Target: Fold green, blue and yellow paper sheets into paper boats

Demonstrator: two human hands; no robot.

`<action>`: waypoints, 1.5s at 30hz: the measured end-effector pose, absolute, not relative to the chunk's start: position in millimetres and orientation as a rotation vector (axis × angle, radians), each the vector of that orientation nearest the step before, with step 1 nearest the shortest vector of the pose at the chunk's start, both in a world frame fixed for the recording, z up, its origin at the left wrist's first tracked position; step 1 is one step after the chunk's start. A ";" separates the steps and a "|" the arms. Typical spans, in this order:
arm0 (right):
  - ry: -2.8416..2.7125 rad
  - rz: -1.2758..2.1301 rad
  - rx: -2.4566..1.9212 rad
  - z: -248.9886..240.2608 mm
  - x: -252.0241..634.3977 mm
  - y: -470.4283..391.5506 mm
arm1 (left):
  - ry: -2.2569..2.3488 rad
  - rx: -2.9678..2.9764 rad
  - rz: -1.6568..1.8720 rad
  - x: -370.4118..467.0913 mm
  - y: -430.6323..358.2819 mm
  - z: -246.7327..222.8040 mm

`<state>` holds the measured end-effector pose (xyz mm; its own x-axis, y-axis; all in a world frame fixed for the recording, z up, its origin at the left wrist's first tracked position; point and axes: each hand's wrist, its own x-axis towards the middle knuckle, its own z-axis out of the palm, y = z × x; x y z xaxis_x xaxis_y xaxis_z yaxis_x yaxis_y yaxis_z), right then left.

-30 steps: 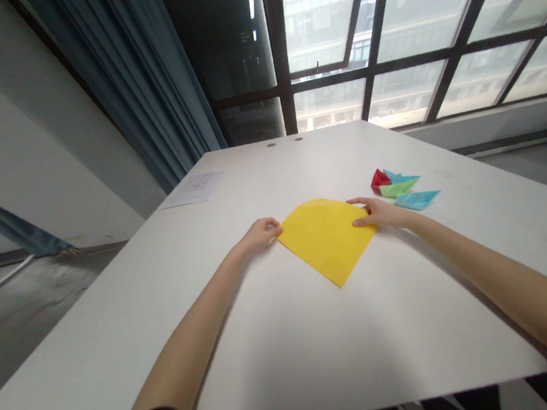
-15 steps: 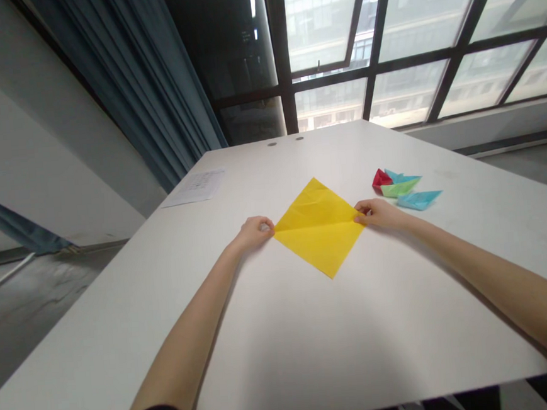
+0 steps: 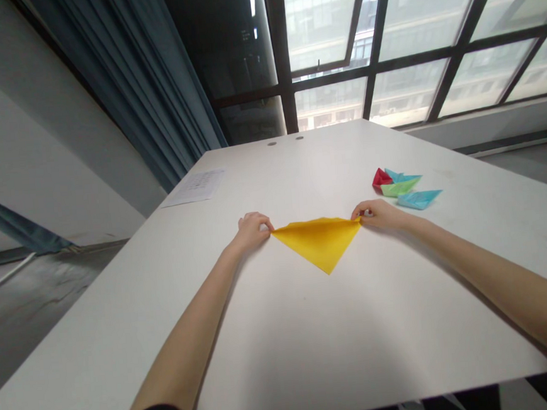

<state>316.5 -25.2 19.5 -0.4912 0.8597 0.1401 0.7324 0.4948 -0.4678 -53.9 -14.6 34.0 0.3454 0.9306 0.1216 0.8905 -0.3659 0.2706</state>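
In the head view, the left hand (image 3: 255,230) and right hand (image 3: 373,215) each pinch a side corner of a yellow, triangular-looking paper sheet (image 3: 324,245), between them on the smooth white table (image 3: 288,336). Folding across the diagonal seems in hand; the next move likely calls for level corners and a firm crease. Far left, a white printed paper page (image 3: 197,187) carries writing too small to read

Readable wording: we can make out none.
Printed sheet (image 3: 194,189): we see rows of small dark print on its white face, too tiny and faint for us to read; it lies flat along the left edge of the desk (image 3: 284,343).
Dark window pane (image 3: 223,45): we notice a few pale specks, and cannot tell whether they are writing.
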 end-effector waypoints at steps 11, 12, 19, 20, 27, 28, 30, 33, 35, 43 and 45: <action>-2.689 0.185 -1.106 28.6 306.8 -25.9 | 1.784 2.566 0.175 -33.4 -31.9 50.4; -2.691 0.156 -1.108 29.6 302.8 -27.9 | 1.787 2.604 0.171 -27.8 -36.1 52.1; -2.722 0.147 -1.066 37.8 271.8 -49.5 | 1.522 2.804 0.048 13.0 -62.9 51.9; -2.727 0.148 -1.074 38.8 268.7 -52.6 | 1.485 2.812 0.026 17.2 -65.3 50.6; -2.755 0.148 -1.096 34.8 255.1 -64.3 | 1.506 2.841 0.030 33.5 -76.5 44.2; -2.749 0.144 -1.101 32.9 253.9 -64.3 | 1.525 2.838 0.040 35.0 -77.8 43.7; -2.729 0.134 -1.127 29.9 252.3 -63.8 | 1.514 2.835 0.057 37.7 -80.2 42.0; -2.706 0.128 -1.154 29.2 250.8 -64.2 | 1.430 2.823 0.036 39.6 -81.9 36.8; -2.697 0.144 -1.135 31.4 249.5 -66.7 | 1.405 2.784 -0.020 38.8 -81.1 32.0; -2.673 0.287 -1.054 34.5 237.5 -85.0 | 1.395 2.670 -0.145 33.0 -75.3 22.5; -2.678 0.302 -1.055 33.2 235.7 -86.9 | 1.390 2.659 -0.152 33.0 -75.2 23.0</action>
